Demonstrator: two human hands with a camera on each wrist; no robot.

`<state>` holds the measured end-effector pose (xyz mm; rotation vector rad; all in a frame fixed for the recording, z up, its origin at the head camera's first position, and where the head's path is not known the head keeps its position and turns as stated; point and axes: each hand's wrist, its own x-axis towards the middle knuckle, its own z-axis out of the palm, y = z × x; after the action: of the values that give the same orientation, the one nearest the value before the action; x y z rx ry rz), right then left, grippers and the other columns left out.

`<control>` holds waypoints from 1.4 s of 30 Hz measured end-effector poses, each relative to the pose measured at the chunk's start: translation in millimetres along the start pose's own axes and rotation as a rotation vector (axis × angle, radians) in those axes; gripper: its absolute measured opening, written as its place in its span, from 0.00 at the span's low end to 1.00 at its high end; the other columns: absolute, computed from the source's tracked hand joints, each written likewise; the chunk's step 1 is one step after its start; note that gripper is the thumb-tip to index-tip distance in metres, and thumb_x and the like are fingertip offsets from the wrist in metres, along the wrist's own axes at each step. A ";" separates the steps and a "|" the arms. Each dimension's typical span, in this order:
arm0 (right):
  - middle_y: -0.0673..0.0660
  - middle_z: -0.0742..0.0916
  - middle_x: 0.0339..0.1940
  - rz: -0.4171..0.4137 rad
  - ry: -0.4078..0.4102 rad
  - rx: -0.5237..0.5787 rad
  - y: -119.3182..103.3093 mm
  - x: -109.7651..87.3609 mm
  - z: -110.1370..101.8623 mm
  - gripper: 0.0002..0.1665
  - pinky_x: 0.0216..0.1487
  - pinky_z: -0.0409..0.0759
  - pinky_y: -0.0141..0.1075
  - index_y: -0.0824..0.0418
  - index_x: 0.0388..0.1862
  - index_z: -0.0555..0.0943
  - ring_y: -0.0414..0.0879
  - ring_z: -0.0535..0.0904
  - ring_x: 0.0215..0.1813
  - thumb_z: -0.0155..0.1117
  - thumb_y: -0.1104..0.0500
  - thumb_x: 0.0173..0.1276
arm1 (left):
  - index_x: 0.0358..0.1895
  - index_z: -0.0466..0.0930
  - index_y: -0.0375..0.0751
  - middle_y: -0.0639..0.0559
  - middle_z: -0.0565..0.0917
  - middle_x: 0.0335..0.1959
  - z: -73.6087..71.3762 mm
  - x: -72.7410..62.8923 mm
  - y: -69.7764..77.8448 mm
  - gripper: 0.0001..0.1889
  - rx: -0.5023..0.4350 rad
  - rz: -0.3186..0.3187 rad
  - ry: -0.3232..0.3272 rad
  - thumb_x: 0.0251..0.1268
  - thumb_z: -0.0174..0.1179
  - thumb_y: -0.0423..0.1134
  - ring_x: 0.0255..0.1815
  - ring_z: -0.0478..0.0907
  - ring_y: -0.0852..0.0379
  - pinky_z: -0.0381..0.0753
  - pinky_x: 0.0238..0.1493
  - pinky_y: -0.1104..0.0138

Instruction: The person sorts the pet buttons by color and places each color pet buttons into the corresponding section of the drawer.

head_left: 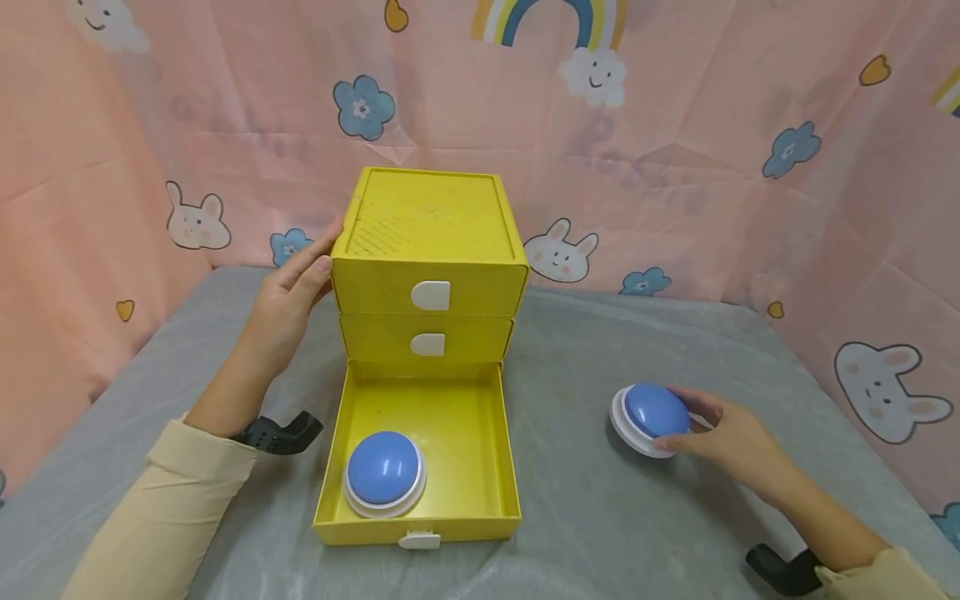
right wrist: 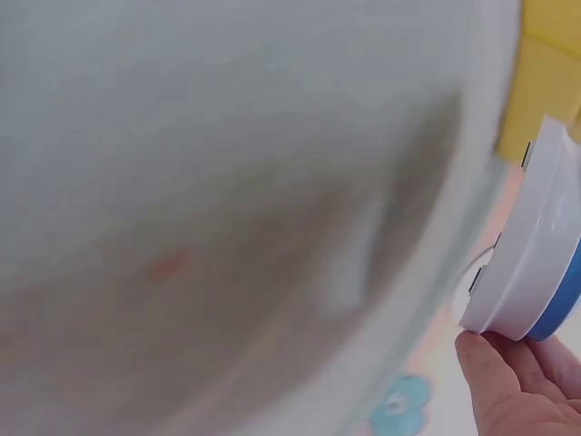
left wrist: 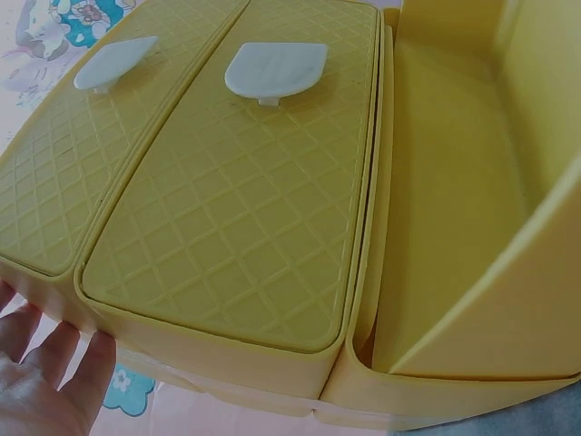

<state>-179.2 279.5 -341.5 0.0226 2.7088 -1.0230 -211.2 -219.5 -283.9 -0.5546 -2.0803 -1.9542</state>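
A yellow cabinet (head_left: pixel 430 287) of three drawers stands in the middle of the table, its bottom drawer (head_left: pixel 450 467) pulled out. Inside that drawer, at the front left, lies a push button (head_left: pixel 383 468) with a blue dome and white base. My left hand (head_left: pixel 288 304) rests its extended fingers against the cabinet's upper left side. In the left wrist view, the fingertips (left wrist: pixel 91 368) are right at the cabinet's edge. To the right, my right hand (head_left: pixel 727 433) grips a second blue-domed push button (head_left: pixel 654 417), tilted, by its right side. The right wrist view shows its white base (right wrist: pixel 526 245) side-on.
A grey cloth (head_left: pixel 600 517) covers the table. Behind and at both sides hangs a pink curtain (head_left: pixel 465 117) with rabbits, flowers and clouds. The two upper drawers, with white tabs (head_left: pixel 430 295), are pushed in. Black wrist devices (head_left: pixel 281 433) sit on both forearms.
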 end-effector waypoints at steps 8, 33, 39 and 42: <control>0.67 0.67 0.77 -0.143 -0.017 0.094 -45.1 -3.3 11.8 0.55 0.66 0.74 0.54 0.60 0.77 0.64 0.68 0.65 0.74 0.79 0.45 0.55 | 0.79 0.57 0.47 0.56 0.58 0.81 -0.4 -0.6 -0.7 0.27 -0.001 0.005 0.006 0.81 0.44 0.44 0.80 0.57 0.57 0.67 0.73 0.75; 0.60 0.78 0.70 -0.326 -0.185 0.162 -130.3 19.9 74.4 0.49 0.66 0.77 0.51 0.57 0.70 0.75 0.60 0.75 0.70 0.84 0.48 0.49 | 0.79 0.57 0.48 0.55 0.60 0.80 -1.5 -0.4 -3.8 0.27 0.005 0.008 0.009 0.81 0.44 0.45 0.79 0.58 0.58 0.68 0.71 0.76; 0.61 0.78 0.69 -0.358 -0.205 0.130 -142.1 22.5 85.1 0.47 0.66 0.76 0.51 0.59 0.69 0.76 0.59 0.75 0.70 0.83 0.50 0.50 | 0.79 0.56 0.49 0.56 0.59 0.80 -0.8 0.1 -2.6 0.27 0.007 0.003 -0.001 0.81 0.43 0.45 0.80 0.57 0.57 0.67 0.72 0.76; 0.61 0.79 0.69 -0.363 -0.203 0.111 -146.8 24.2 90.0 0.46 0.66 0.77 0.50 0.59 0.68 0.76 0.59 0.76 0.70 0.83 0.50 0.50 | 0.78 0.58 0.52 0.56 0.59 0.80 -0.8 0.4 -2.5 0.26 0.007 0.005 0.002 0.81 0.43 0.45 0.80 0.58 0.57 0.67 0.72 0.76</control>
<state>-197.4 108.3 -317.0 -0.5408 2.5191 -1.1972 -212.7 -220.3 -285.9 -0.5554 -2.0818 -1.9429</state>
